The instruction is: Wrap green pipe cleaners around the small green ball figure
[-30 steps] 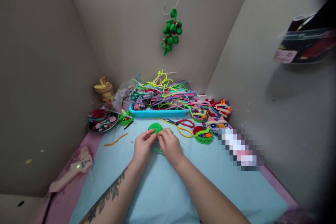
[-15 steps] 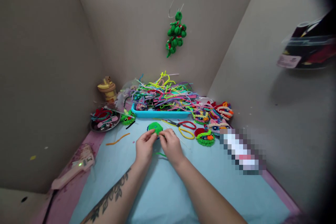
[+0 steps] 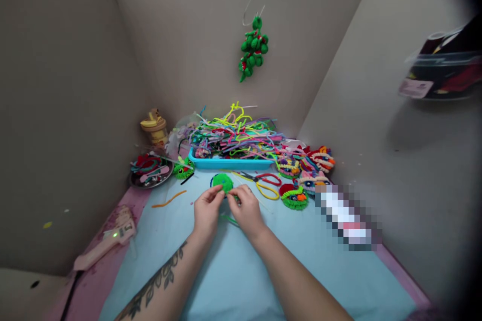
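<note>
Green fuzzy wire fills what I am looking at: a small round green coil (image 3: 223, 182) with a blue rim lies on the pale blue mat (image 3: 233, 271), a little in front of the mat's far edge. My left hand (image 3: 206, 210) has its fingertips pinched on the near left side of that coil, and my right hand (image 3: 248, 209) pinches a thin green strand at the coil's near right side, fingers drawn together. The two hands sit just beside each other, thumbs almost meeting, and a loose green tail (image 3: 229, 219) trails on the mat between the wrists.

Along the far edge of the mat stands a turquoise tray (image 3: 229, 163) heaped with a tangle of many-coloured pipe cleaners (image 3: 235, 133). Red and yellow scissors (image 3: 263, 183) lie just right of the coil. Near the far right corner sit several finished fuzzy faces (image 3: 301, 175), one green and red piece (image 3: 294, 197) nearest my right hand. An orange strand (image 3: 168, 199) lies left of the hands, and a round metal dish (image 3: 150, 170) of scraps rests at the far left corner. A pink glue gun (image 3: 107, 241) lies on the pink bench surface by the mat's left edge, its small green light showing. A green ornament (image 3: 253, 47) hangs on the back wall.
</note>
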Demonstrator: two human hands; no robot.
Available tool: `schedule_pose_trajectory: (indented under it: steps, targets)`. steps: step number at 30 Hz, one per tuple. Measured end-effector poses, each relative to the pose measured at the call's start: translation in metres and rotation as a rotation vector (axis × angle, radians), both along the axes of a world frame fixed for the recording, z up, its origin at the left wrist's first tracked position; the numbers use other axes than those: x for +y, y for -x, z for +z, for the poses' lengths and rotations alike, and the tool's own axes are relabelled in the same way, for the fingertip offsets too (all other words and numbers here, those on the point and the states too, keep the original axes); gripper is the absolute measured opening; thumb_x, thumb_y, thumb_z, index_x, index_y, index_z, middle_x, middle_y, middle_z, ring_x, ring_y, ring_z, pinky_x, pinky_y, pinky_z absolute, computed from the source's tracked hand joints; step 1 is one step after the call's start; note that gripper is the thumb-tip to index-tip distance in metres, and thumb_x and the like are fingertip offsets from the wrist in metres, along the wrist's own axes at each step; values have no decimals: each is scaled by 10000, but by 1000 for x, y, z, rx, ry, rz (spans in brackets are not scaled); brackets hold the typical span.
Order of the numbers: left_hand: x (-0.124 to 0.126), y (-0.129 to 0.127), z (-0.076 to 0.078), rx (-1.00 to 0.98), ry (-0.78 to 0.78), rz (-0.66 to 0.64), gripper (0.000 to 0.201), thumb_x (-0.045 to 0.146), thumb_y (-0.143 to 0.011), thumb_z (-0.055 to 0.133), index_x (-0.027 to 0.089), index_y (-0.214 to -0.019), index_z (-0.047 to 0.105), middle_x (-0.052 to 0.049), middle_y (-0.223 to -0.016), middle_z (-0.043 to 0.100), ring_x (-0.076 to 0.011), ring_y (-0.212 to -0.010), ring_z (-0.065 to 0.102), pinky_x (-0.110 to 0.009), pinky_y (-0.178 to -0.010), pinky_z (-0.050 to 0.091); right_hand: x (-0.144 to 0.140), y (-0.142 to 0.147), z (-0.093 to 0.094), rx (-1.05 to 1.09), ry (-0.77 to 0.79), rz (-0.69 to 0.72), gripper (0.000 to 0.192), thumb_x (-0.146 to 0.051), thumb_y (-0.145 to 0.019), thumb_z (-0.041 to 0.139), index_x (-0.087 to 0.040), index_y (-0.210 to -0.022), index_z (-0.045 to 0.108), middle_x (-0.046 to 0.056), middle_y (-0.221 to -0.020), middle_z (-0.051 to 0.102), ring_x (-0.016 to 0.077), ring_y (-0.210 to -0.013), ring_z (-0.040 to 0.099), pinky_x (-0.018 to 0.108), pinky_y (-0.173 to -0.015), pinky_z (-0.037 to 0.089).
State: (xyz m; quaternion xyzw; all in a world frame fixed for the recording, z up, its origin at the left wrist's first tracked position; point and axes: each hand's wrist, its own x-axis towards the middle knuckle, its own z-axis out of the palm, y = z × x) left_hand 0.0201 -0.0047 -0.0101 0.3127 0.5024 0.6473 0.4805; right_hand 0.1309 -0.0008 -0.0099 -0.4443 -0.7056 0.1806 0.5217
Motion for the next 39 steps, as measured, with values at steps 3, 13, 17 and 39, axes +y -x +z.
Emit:
schedule_pose_trajectory:
  steps: [3, 13, 17, 39]
  targets:
    - [-2, 0, 3, 66, -24, -15, 282, 246, -586, 724, 126, -838, 680, -76, -816, 701, -174, -756, 628, -300, -747, 474, 0, 0, 2, 59, 49, -29, 108, -136, -761, 496, -193, -707, 570, 24, -739, 536, 152, -715, 524, 275, -654, 433]
    - [-1, 5, 7, -36, -30, -47, 327, 256, -569, 746, 134, -865, 678, -68, -821, 700, -163, -734, 632, -305, -750, 479, 0, -4, 8, 176, 122, -5, 48, -183, -753, 549, -196, -738, 593, 23, -760, 558, 152, -730, 545, 249, -611, 447]
    - [1, 8, 7, -186, -6, -97, 354, 273, -556, 751, 120, -866, 675, -75, -839, 695, -163, -707, 637, -331, -762, 486, 4, -10, 7, 167, 142, -32, 70, -183, -754, 552, -197, -765, 620, 30, -776, 569, 160, -754, 556, 251, -621, 452]
    - [-2, 13, 19, 519, -91, -151, 379, 337, -596, 707, 179, -941, 704, -41, -728, 685, -106, -484, 487, -225, -479, 379, 13, -19, -2, 393, 449, 87, 163, -308, -710, 575, -162, -650, 618, -6, -665, 537, 134, -647, 506, 241, -614, 397]
